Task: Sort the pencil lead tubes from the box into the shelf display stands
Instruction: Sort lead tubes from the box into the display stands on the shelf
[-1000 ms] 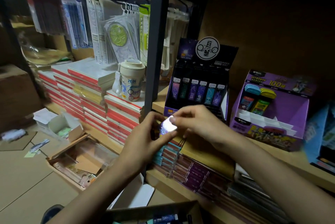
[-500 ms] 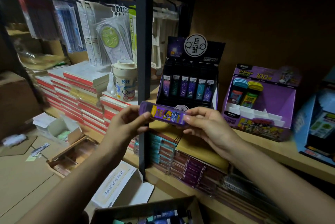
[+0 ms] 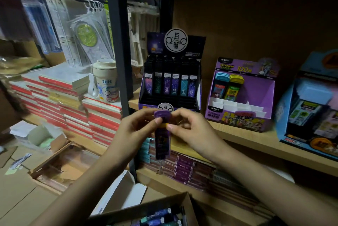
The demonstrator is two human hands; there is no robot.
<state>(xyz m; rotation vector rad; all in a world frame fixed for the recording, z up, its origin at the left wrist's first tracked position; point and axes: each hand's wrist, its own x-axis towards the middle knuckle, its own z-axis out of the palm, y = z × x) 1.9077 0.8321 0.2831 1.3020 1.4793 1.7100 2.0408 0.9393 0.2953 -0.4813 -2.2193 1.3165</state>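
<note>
A purple pencil lead tube (image 3: 162, 140) with a purple cap hangs upright in front of the shelf edge. My left hand (image 3: 136, 130) and my right hand (image 3: 190, 130) both pinch it near its top. Behind it on the shelf stands the black zodiac display stand (image 3: 171, 81) with a row of several dark tubes. To its right is the purple display stand (image 3: 241, 97), holding a blue-capped and a yellow-capped tube at its back left. The cardboard box (image 3: 161, 214) of loose tubes sits at the bottom edge.
A black shelf post (image 3: 119, 43) rises left of the black stand. Red-edged book stacks (image 3: 60, 101) and a cream cup (image 3: 106, 81) lie further left. A blue display box (image 3: 311, 108) stands at the right. Open cartons (image 3: 53, 160) lie on the floor.
The tube has turned from lying crosswise between my hands to hanging upright. My hands have closed in on its top end, and the view has shifted closer to the shelf.
</note>
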